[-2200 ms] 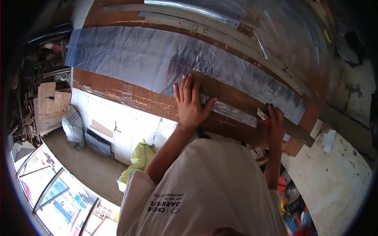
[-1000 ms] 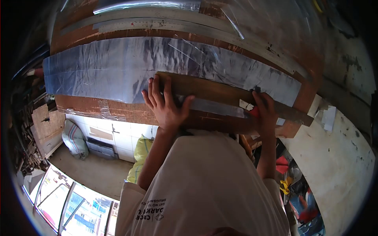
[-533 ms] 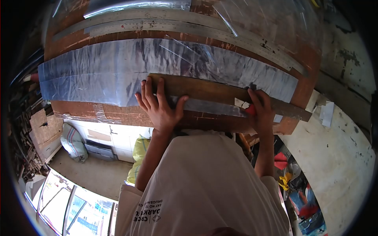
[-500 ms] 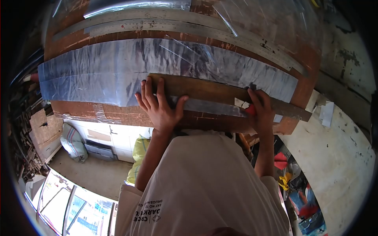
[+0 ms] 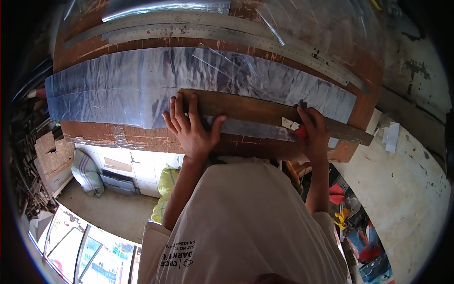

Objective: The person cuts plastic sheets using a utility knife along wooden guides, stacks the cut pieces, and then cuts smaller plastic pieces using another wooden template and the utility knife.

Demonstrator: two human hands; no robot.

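A long grey, marbled sheet lies across the brown board. Over its near side runs a flat brown strip, resting at a slight slant. My left hand presses on the strip's left end, fingers spread and thumb apart. Toward the strip's right part, my right hand is curled round a small red-handled tool; a pale flat piece shows at its left. The tool's tip and kind are not clear. A narrow band of the sheet shows below the strip.
Long metal rulers lie beyond the sheet, with clear plastic film at the far right. A pale worktop stands at right. Below are a yellow sack, a white sack and assorted tools.
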